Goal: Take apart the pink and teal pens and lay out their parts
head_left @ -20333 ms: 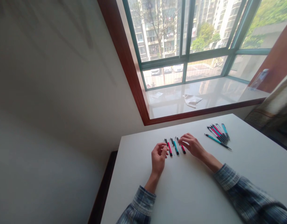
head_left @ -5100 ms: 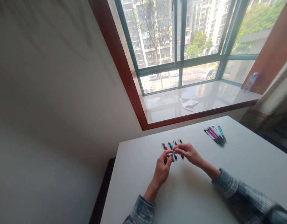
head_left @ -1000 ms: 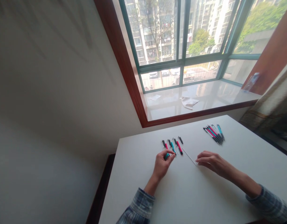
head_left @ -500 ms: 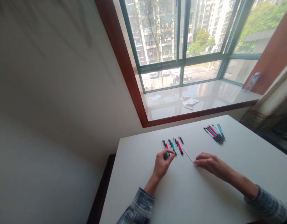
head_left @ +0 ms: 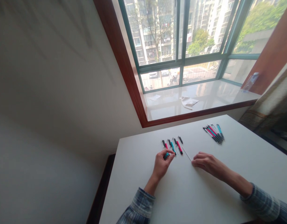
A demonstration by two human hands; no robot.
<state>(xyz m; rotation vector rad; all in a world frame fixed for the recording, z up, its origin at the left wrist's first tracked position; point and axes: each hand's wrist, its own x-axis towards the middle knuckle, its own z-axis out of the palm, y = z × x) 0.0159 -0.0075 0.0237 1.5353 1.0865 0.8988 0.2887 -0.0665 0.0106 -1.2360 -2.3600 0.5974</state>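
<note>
White table top (head_left: 134, 193), light stiff pink-and-teal pens (head_left: 179, 147), best pinched mid-body; left hand (head_left: 161, 166) pinching a teal plastic tube (head_left: 166, 156), right hand (head_left: 210, 165) open beside a thin clear rod (head_left: 186, 154).

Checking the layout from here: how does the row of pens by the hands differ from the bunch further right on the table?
The row of pens lies spaced side by side, while the bunch of pens overlaps in a tight fan. The row sits just beyond the left hand; the bunch lies further right, nearer the far edge. The row looks partly taken apart, with separate black pieces; the bunch's pens look whole. Both show pink and teal barrels with black parts, on the white table.
</note>
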